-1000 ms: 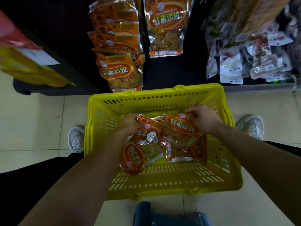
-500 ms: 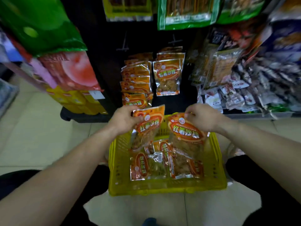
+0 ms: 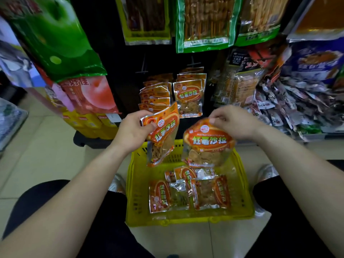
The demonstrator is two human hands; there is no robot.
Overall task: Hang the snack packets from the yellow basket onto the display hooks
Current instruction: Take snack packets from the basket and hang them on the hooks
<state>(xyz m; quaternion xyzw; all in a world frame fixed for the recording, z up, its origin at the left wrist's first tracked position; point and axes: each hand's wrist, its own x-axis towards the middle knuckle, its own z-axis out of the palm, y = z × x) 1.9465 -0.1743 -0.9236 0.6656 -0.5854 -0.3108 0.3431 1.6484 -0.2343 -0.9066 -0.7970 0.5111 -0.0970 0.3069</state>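
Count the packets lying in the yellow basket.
3: near-left packet, near-right packet, and a third packet behind them, toward the shelf. More may lie hidden beneath.

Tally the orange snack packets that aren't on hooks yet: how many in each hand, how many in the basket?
Left packet in left hand: 1
Right packet in right hand: 1
Loose packets in yellow basket: 3 clearly visible; overlap may hide more
Total: 5 visible

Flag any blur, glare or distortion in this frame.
Head view: wide-angle distortion stretches the forearms; left packet and right packet read sharp; far-right bags smear; foil in the basket glints; rack is dim.
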